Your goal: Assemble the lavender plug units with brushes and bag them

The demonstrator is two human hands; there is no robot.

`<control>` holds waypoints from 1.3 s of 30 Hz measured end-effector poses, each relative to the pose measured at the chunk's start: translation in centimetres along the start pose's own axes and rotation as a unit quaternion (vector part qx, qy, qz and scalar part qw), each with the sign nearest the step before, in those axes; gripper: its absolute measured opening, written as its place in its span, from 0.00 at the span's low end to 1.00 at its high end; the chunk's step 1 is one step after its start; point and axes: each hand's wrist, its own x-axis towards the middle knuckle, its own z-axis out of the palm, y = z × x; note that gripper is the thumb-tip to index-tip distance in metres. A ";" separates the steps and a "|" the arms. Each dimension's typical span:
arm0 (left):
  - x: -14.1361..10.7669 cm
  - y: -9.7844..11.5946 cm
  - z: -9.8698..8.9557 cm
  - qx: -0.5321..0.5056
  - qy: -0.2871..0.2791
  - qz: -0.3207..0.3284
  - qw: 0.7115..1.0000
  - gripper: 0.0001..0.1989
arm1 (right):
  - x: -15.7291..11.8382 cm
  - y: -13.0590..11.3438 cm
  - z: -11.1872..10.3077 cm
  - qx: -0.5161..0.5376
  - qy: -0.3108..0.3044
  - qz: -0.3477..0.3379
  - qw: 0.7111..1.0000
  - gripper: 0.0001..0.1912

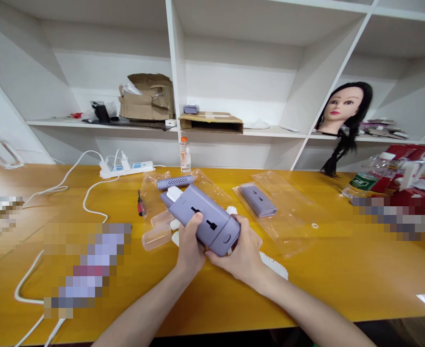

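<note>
Purple case tilted; left hand clamped mid-side, right hand clamped around end.

No legible text, white lettering on the green label of a clear plastic bottle too blurred to read, tiny mark on the hand-held lavender case too small to decipher

Bare forearms converge mid-scene — left forearm from the near left, right forearm from the near right. Left hand: gripping, thumb pointing far. Right hand: curled, gripping — thumb reaching left, fingers bent farther off.
</note>
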 end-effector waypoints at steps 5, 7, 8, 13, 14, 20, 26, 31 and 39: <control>-0.6 0.0 0.2 0.000 -0.003 0.010 1.000 0.22 | -0.1 0.1 0.1 -0.005 0.014 -0.007 1.000 0.44; -0.6 0.1 0.3 -0.001 0.005 0.006 1.000 0.23 | -0.1 0.1 0.2 -0.003 0.014 -0.003 1.000 0.45; -0.5 0.1 0.3 -0.003 0.007 0.002 1.000 0.23 | -0.1 0.1 0.3 0.001 0.012 0.000 1.000 0.45; 0.8 0.5 0.0 -0.013 -0.008 -0.001 1.000 0.23 | 0.4 -0.2 0.0 0.072 -0.039 0.018 0.996 0.46; 1.2 0.7 -0.2 -0.011 0.003 0.006 1.000 0.23 | 0.6 -0.3 -0.2 0.090 -0.060 0.014 0.994 0.44; 2.6 0.9 -1.0 0.013 -0.006 0.022 1.000 0.26 | 2.5 0.1 -1.2 0.230 -0.179 0.040 0.956 0.23; 2.3 1.1 -1.0 0.037 -0.102 0.011 0.994 0.26 | 3.4 2.0 -0.9 0.309 -0.232 0.087 0.918 0.18; 2.5 1.9 -1.2 0.042 -0.167 -0.029 0.985 0.28 | 3.1 1.3 -0.8 0.414 -0.232 0.125 0.871 0.17; 2.1 1.2 -1.1 0.073 -0.166 0.000 0.983 0.31 | 2.9 0.2 -0.5 0.468 -0.268 0.214 0.814 0.20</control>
